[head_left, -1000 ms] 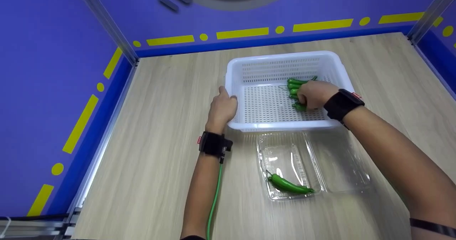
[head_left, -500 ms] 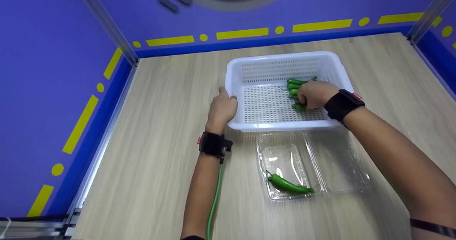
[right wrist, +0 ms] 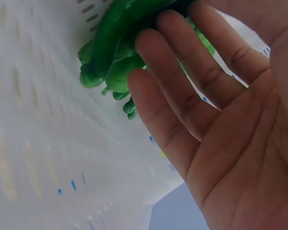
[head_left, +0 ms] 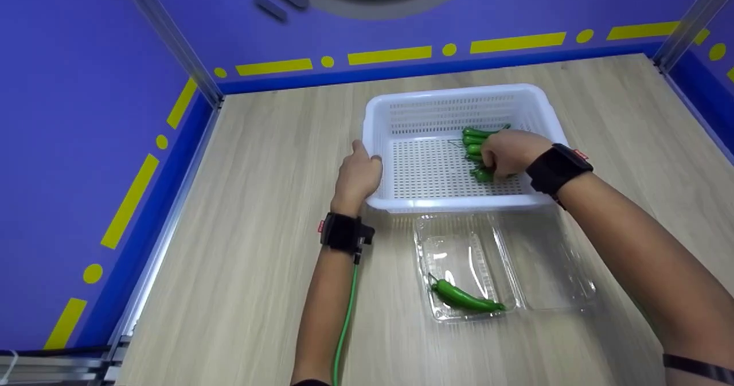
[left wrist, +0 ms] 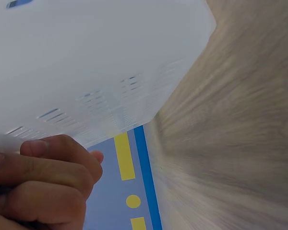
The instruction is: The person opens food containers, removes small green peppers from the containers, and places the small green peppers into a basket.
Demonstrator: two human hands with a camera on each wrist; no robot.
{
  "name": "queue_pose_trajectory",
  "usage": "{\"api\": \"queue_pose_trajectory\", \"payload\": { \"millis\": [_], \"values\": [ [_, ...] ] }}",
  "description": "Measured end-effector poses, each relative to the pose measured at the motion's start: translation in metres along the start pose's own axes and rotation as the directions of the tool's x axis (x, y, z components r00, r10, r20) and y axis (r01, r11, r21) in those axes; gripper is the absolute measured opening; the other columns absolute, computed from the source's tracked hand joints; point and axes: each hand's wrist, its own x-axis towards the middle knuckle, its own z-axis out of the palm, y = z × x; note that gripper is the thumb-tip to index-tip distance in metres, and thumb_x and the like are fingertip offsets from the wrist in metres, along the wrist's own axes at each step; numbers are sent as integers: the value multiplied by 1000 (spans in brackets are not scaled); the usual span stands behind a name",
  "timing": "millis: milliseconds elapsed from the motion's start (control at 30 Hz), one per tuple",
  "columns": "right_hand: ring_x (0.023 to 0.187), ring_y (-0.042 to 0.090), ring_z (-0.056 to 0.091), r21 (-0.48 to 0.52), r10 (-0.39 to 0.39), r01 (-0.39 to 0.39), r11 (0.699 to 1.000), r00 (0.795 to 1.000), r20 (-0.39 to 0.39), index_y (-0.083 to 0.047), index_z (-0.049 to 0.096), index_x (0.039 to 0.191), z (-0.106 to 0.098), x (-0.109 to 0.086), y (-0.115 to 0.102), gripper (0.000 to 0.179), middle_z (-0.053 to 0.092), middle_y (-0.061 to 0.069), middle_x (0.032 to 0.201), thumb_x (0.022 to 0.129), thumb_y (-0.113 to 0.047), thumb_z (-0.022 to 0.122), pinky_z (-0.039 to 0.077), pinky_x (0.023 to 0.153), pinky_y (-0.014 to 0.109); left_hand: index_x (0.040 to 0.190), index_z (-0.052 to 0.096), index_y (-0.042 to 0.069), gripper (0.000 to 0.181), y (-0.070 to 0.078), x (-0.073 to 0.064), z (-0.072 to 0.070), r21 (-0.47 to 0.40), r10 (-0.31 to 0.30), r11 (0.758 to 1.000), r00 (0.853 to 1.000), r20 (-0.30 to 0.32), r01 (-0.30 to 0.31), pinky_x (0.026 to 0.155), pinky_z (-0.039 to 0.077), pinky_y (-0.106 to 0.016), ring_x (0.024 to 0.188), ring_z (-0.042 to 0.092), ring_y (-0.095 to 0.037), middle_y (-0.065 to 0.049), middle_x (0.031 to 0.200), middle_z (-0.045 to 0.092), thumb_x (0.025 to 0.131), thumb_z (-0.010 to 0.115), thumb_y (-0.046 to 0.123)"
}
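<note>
A white slotted plastic basket (head_left: 436, 203) stands on the table, several green chili peppers (head_left: 473, 140) lying in its right half. My left hand (head_left: 358, 174) grips the basket's left rim; in the left wrist view its fingers (left wrist: 53, 201) are curled at the edge. Inside the basket, my right hand (head_left: 510, 152) is among the peppers. Its thumb and index finger close in on one green chili pepper (right wrist: 103, 50) at the top of the right wrist view, though their tips are partly out of frame. The other fingers reach forward, slightly bent.
In front of the basket, a clear plastic clamshell box (head_left: 510, 260) lies unfolded. A single green chili pepper (head_left: 464, 297) lies in its left half. Blue walls bound the wooden table (head_left: 258, 214) at the back and sides. A green cable (head_left: 347, 323) trails from the left wrist.
My right hand and forearm have shifted very slightly to the right. The left hand keeps its hold on the basket rim, and the peppers show no clear movement.
</note>
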Motion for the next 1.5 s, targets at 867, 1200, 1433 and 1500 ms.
{"api": "queue_pose_trajectory", "payload": {
  "millis": [867,1200,1433,1500],
  "values": [
    [88,25,65,171,7,24,985,985,-174,-6,71,100,-40,-30,-3,24,72,11,95,82,-14,83,51,79,46,158,21,1,66,-2,1,1,-9,-19,1000,1000,0,19,81,54,-41,98,66,-27,-21,119,65,101,40,30],
    [87,22,67,256,20,54,965,961,-277,-10,70,100,-45,-47,-9,18,73,7,95,88,-19,80,52,78,40,162,12,1,72,0,0,1,-7,-32,999,999,14,32,88,54,-42,106,64,-26,-24,134,60,101,39,29],
    [81,14,63,276,14,102,956,921,-389,-16,70,99,-41,-63,-21,16,71,0,88,92,-29,77,47,73,26,162,12,1,72,1,0,1,-6,-40,999,999,14,40,94,52,-43,111,63,-27,-24,139,57,102,39,31],
    [82,12,63,280,8,119,953,910,-414,-16,71,100,-40,-69,-26,17,71,-2,89,93,-31,76,46,74,23,162,13,1,72,1,0,1,-8,-36,999,999,14,36,90,53,-42,107,64,-26,-23,135,60,102,39,31]
  ]
}}
